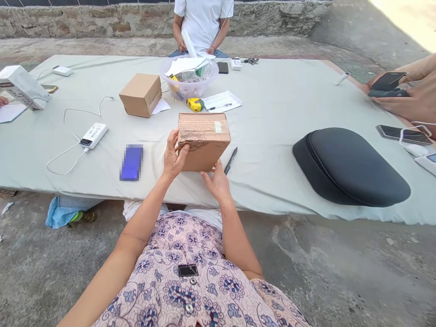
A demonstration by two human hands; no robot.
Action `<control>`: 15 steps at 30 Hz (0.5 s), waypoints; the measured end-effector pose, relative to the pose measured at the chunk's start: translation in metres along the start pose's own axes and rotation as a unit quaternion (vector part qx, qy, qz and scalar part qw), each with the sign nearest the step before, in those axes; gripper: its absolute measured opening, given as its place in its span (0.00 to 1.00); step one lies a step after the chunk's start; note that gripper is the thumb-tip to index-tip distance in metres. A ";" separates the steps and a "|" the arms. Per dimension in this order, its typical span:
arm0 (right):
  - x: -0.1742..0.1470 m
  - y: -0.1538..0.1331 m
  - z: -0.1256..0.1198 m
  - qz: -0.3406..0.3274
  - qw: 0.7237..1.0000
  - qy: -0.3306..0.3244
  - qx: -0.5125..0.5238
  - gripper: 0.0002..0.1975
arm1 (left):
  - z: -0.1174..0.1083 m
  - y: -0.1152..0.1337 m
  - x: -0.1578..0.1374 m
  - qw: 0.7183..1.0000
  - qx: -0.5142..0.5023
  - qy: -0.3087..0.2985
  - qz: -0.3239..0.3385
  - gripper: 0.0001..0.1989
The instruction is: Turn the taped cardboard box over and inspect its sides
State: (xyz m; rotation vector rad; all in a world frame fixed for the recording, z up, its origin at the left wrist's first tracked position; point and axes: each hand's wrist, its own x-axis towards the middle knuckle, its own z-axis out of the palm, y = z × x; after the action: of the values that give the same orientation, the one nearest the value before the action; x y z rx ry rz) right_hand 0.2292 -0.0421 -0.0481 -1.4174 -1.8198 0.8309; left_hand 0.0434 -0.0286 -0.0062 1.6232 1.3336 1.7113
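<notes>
Between my hands is a brown cardboard box (204, 156), with clear tape and torn, wrinkled paper along its top edge and a small white dotted label. My left hand (175, 156) grips its left side, thumb on the near face and fingers behind the edge. At the lower right corner, my right hand (217, 181) holds the box from below, its fingers partly hidden. A black pen (231, 161) lies just right of the box. To the left on the cloth is a blurred blue phone-shaped item (131, 162).
A second cardboard box (141, 95), a plastic basket (189, 86) of papers and bottles, and a yellow tape measure (195, 104) stand farther back. A white power bank (94, 135) with a cable lies left, a black cushion-like case (350, 165) right. People sit around the table.
</notes>
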 end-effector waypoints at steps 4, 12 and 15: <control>0.002 0.002 0.002 0.006 1.000 0.003 -0.014 0.36 | 0.005 -0.001 0.003 1.000 0.013 0.022 0.017 0.31; 0.001 0.002 0.006 0.004 0.999 0.012 -0.032 0.38 | 0.005 -0.008 0.001 0.997 0.062 0.023 0.027 0.31; 0.000 0.001 0.005 0.006 1.000 0.012 -0.024 0.37 | 0.004 -0.009 -0.001 0.996 0.079 0.011 0.037 0.33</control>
State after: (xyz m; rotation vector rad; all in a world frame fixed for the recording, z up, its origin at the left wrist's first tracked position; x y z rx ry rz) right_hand 0.2258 -0.0417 -0.0517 -1.4644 -1.8255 0.7773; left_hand 0.0443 -0.0239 -0.0151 1.7659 1.4678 1.7083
